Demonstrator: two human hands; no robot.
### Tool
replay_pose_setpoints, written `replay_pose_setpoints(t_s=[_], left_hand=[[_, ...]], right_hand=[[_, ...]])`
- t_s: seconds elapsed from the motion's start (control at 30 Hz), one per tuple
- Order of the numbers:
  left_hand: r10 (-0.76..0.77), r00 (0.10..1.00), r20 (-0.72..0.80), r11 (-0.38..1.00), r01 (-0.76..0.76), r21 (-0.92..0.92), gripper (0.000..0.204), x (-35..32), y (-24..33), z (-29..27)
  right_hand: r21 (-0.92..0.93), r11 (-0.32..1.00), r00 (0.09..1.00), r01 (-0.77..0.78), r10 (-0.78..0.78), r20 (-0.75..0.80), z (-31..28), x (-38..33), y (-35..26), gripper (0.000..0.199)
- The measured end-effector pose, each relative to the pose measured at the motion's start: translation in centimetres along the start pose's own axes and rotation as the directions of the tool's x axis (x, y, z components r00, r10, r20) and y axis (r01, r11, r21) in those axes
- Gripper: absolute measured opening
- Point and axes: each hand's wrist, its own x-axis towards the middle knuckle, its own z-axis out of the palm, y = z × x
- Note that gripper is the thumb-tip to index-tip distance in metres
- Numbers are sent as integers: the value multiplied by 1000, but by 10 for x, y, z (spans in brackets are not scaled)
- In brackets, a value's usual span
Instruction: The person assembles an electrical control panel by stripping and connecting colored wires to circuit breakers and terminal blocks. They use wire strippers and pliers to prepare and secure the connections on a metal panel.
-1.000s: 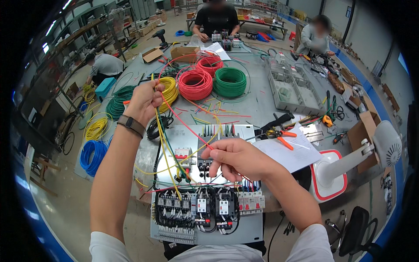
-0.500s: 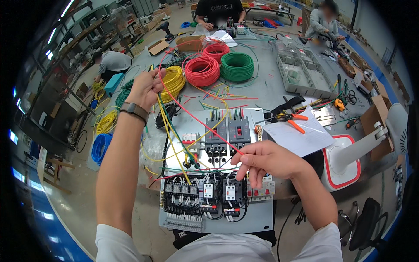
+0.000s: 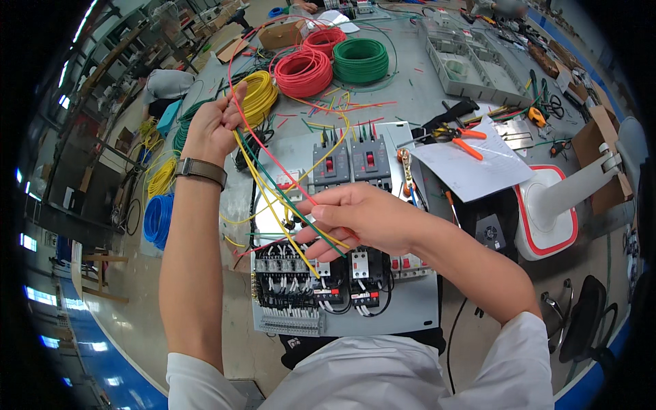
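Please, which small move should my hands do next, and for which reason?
Perhaps the right hand should bring the red wire against the green wire and yellow wires: it pinches the red one, which runs apart from the others between the hands, while all three colours meet at the left hand.

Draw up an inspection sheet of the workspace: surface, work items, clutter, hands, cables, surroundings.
Surface: grey metal table, with coloured wire scraps.
Work items: metal panel carrying two dark breakers and wired components nearer the person; red wire stretched between the hands.
Clutter: orange-handled pliers overlapping a paper sheet; divided grey box.
Hands: left hand closed on wires; right hand pinching the red wire.
Cables: red coil, green coil and yellow coil on the table; blue coil at left.
Surroundings: bent-over person at left; black chair at lower right.
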Motion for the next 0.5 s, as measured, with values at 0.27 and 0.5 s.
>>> replay_pose_setpoints(t_s=[0.27, 0.5], left_hand=[[90, 991, -103, 986, -75, 147, 28, -13, -12, 5], [153, 966, -208, 973, -110, 205, 15, -7, -20, 7]], right_hand=[[-6, 1000, 1000, -27, 27, -11, 6, 8, 14, 36], [20, 999, 998, -29, 30, -50, 9, 12, 23, 31]])
